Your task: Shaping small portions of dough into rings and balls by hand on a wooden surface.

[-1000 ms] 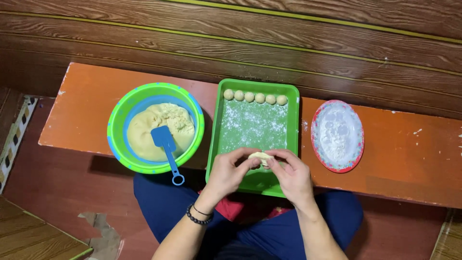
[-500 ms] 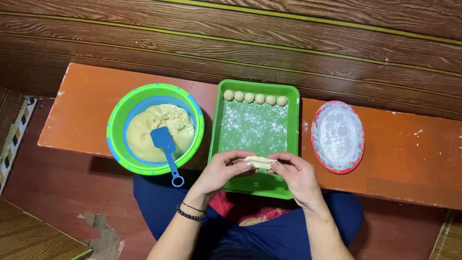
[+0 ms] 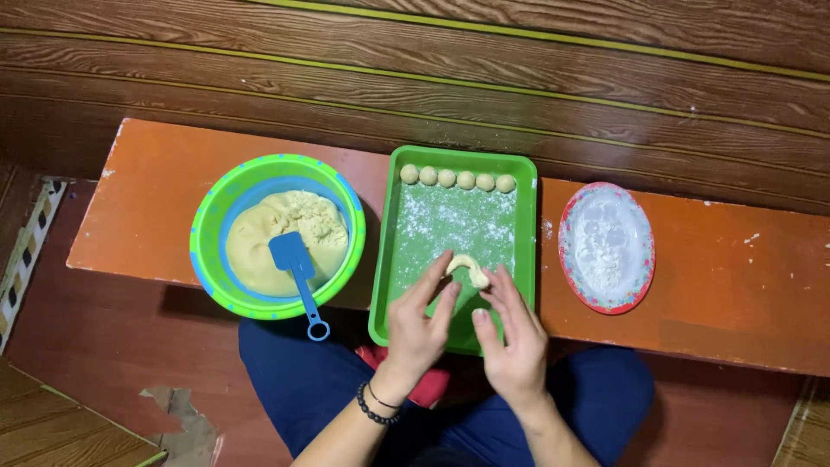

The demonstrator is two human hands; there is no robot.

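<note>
Dough strip [image 3: 468,267] over green tray [image 3: 522,259]
Both hands, left hand [image 3: 421,322] and right hand [image 3: 512,335], pinch it at the fingertips (soft, pliable; support the ends).

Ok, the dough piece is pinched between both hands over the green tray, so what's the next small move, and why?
Probably roll the dough piece round between the left hand and right hand. It is curved and uneven, held at the fingertips above the floured green tray, while the six dough balls along the tray's far edge are smooth and round. It does not match them yet.
</note>
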